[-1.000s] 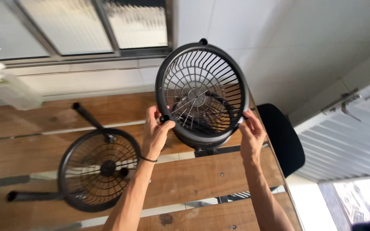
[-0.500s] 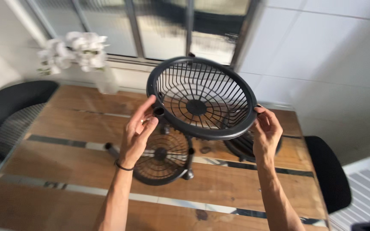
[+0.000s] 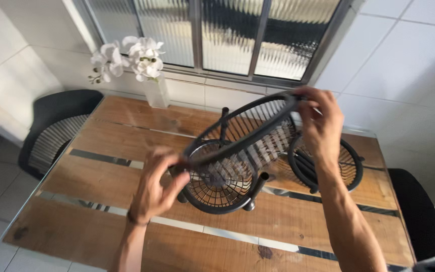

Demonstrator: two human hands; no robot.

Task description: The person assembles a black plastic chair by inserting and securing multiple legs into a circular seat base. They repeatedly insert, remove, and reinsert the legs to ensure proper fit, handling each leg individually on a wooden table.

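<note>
Two bare hands hold one black wire basket (image 3: pixel 250 138) up in the air above the counter (image 3: pixel 101 201), tilted steeply so its round rim runs from low at the left to high at the right. Left hand (image 3: pixel 156 187) grips the low end of the rim, fingers curled around it, thumb on the near side; a thin dark band sits on that wrist. Right hand (image 3: pixel 320 123) clamps the high end of the rim, fingers folded over the top edge.

Directly below the held basket, between the two hands, a second black wire basket (image 3: pixel 221 189) rests on the counter, with short upright posts at its edge. Just beyond the right forearm lies a third black wire basket (image 3: pixel 348 166), partly hidden by the arm. Whether the two resting baskets touch cannot be told.

Counter is wooden planks with pale strips running across, under what looks like a glass top.

Far from the left hand, at the back edge of the counter, stands a white vase with white orchid flowers (image 3: pixel 129 58), below a ribbed-glass window (image 3: pixel 217 35). Left of the left hand, a black chair (image 3: pixel 51 131) is tucked beside the counter; another black chair (image 3: pixel 419 211) sits beyond the right elbow.
</note>
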